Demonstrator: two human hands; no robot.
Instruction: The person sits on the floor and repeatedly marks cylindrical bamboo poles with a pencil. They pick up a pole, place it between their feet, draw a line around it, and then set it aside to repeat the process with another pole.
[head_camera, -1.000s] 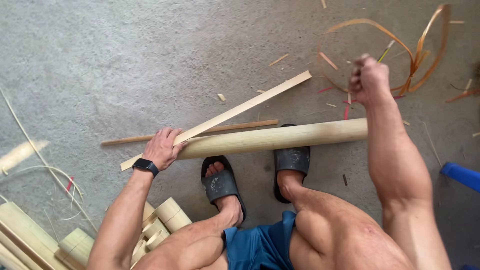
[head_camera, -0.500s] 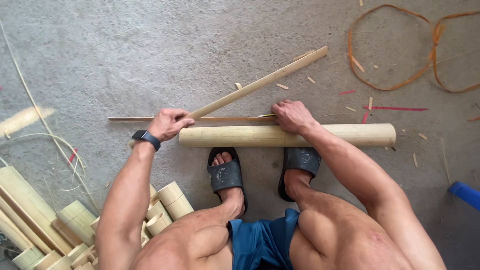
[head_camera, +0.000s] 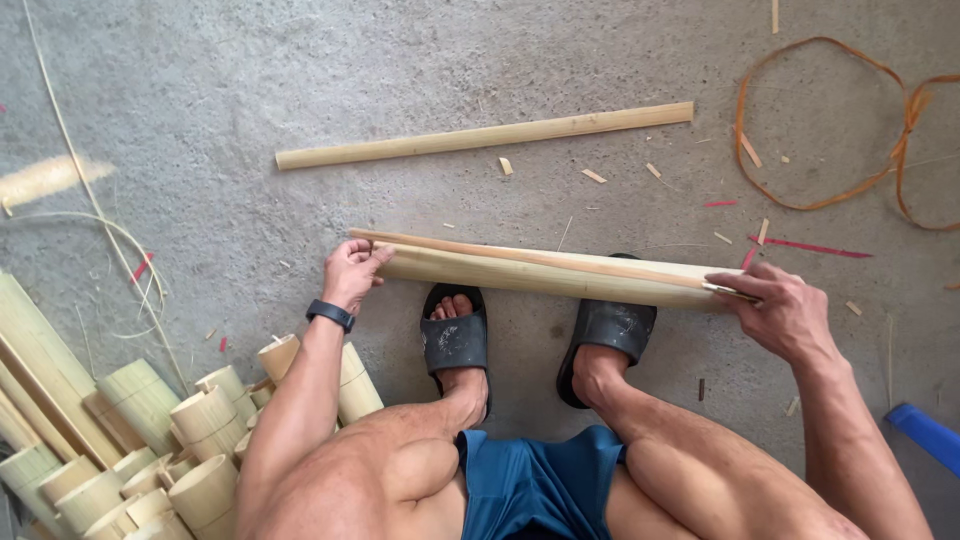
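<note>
A long pale bamboo pole (head_camera: 545, 275) lies across the concrete floor just beyond my sandalled feet. A thin bamboo slat (head_camera: 520, 252) rests along its top. My left hand (head_camera: 352, 274), with a black watch on the wrist, grips the pole's left end together with the slat's end. My right hand (head_camera: 780, 308) closes on the pole's right end, pinching the slat's tip there. A second, split bamboo strip (head_camera: 480, 136) lies loose on the floor farther away, touched by neither hand.
Several cut bamboo sections (head_camera: 150, 430) are piled at the lower left. Thin orange-brown bamboo hoops (head_camera: 810, 120) lie at the upper right. Small chips and red slivers (head_camera: 800, 245) litter the floor. A blue object (head_camera: 925, 430) shows at the right edge.
The split strip my left hand held now lies loose farther away. My right hand slid from the pole's middle to its right end, and the thin slat now sits on the pole.
</note>
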